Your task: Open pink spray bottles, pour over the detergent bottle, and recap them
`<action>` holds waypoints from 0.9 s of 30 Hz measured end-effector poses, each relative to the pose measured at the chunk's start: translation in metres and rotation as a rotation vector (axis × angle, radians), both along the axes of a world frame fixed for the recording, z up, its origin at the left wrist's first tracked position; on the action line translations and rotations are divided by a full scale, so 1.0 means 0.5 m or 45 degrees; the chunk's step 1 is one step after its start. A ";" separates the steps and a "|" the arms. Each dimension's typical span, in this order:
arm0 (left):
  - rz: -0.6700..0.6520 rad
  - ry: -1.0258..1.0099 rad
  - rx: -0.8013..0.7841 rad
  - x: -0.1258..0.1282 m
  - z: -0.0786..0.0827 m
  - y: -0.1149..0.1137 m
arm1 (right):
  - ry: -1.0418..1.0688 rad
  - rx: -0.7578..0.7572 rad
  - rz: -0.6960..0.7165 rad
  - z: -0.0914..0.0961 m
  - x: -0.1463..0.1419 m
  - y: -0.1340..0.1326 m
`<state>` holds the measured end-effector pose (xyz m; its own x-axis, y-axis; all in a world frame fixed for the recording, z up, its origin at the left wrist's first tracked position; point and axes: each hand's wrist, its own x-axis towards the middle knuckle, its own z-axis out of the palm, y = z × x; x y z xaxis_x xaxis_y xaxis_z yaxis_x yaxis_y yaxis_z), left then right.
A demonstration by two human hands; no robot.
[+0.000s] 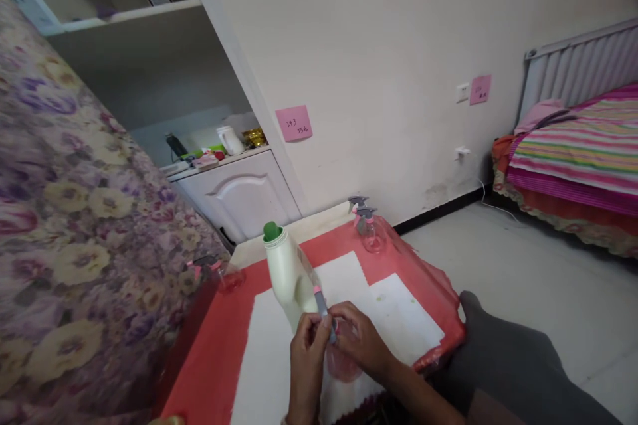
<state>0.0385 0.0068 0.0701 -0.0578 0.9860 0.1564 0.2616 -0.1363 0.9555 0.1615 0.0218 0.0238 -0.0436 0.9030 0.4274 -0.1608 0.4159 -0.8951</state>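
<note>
Gripping pink bottle [343,362], seemingly empty.

Pretty soft, even daylight here, nothing harsh; the wall [399,46] is evenly lit and a bit washed out, no real glare; light seems to come from the right side, though the source isn't in view; the shelf recess [149,80] sits in grey shade; shadows on the table [209,358] are faint; strong wide-angle bending at the edges, so the cabinet post leans hard; the flowered fabric [64,226] at left is smeared and soft; both hands [343,345] look slightly blurred; overall detail is low and a little noisy.
</note>
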 end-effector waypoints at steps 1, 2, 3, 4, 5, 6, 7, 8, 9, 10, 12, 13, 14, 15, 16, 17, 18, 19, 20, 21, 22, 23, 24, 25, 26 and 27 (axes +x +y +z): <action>-0.002 -0.001 0.001 0.000 -0.001 0.001 | -0.006 0.006 0.011 0.001 0.002 0.000; -0.003 -0.004 -0.002 0.000 -0.001 0.001 | -0.005 -0.006 0.008 0.001 0.002 0.000; -0.004 -0.008 -0.007 0.000 -0.001 0.001 | 0.001 -0.036 -0.005 0.000 0.001 0.000; -0.004 -0.013 -0.012 0.001 0.000 0.001 | 0.014 -0.073 -0.020 -0.002 -0.001 0.000; -0.001 -0.016 -0.015 0.002 0.001 0.000 | 0.037 -0.111 -0.035 -0.005 -0.003 0.001; 0.003 -0.018 -0.017 0.003 0.002 -0.001 | 0.062 -0.140 -0.044 -0.007 -0.006 0.001; 0.007 -0.018 -0.018 0.004 0.003 -0.001 | 0.076 -0.154 -0.047 -0.009 -0.008 0.002; 0.009 -0.018 -0.020 0.004 0.004 -0.002 | 0.076 -0.152 -0.046 -0.010 -0.008 0.003; 0.006 -0.019 -0.024 0.005 0.005 -0.002 | 0.062 -0.131 -0.039 -0.010 -0.007 0.004; 0.003 -0.021 -0.027 0.005 0.006 -0.002 | 0.041 -0.092 -0.026 -0.009 -0.005 0.004; 0.000 -0.026 -0.035 0.005 0.006 -0.003 | 0.004 -0.003 0.013 -0.005 0.001 0.005; 0.002 -0.028 -0.039 0.006 0.006 -0.003 | -0.004 0.020 0.028 -0.003 0.003 0.005; 0.005 -0.029 -0.042 0.006 0.005 -0.004 | -0.003 0.021 0.035 -0.003 0.003 0.005; 0.007 -0.029 -0.045 0.006 0.005 -0.004 | 0.004 0.002 0.031 -0.003 0.002 0.005; 0.009 -0.031 -0.047 0.007 0.005 -0.004 | 0.016 -0.030 0.020 -0.004 -0.001 0.004; 0.008 -0.032 -0.049 0.006 0.005 -0.005 | 0.034 -0.069 0.006 -0.007 -0.005 0.004; 0.006 -0.033 -0.051 0.006 0.004 -0.005 | 0.056 -0.105 -0.009 -0.009 -0.008 0.004; 0.003 -0.033 -0.052 0.005 0.004 -0.005 | 0.075 -0.131 -0.025 -0.011 -0.011 0.004; 0.000 -0.033 -0.055 0.004 0.003 -0.005 | 0.077 -0.145 -0.037 -0.012 -0.013 0.003; -0.003 -0.034 -0.057 0.003 0.001 -0.005 | 0.063 -0.139 -0.046 -0.012 -0.012 0.003; -0.006 -0.036 -0.056 0.002 0.000 -0.005 | 0.039 -0.112 -0.047 -0.010 -0.010 0.003; -0.008 -0.039 -0.054 0.002 -0.001 -0.004 | 0.012 -0.071 -0.039 -0.007 -0.006 0.002; -0.009 -0.043 -0.051 0.001 -0.003 -0.003 | -0.010 -0.023 -0.023 -0.004 -0.001 0.002; -0.009 -0.046 -0.046 0.001 -0.004 -0.003 | -0.021 0.020 -0.004 0.000 0.004 0.002; -0.008 -0.047 -0.044 0.001 -0.004 -0.002 | -0.025 0.044 0.011 0.003 0.007 0.001; -0.005 -0.047 -0.042 0.001 -0.005 -0.002 | -0.023 0.044 0.015 0.004 0.008 0.001</action>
<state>0.0392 0.0059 0.0677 -0.0589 0.9909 0.1213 0.2256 -0.1052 0.9685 0.1657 0.0221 0.0260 -0.0622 0.8870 0.4576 -0.1497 0.4450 -0.8829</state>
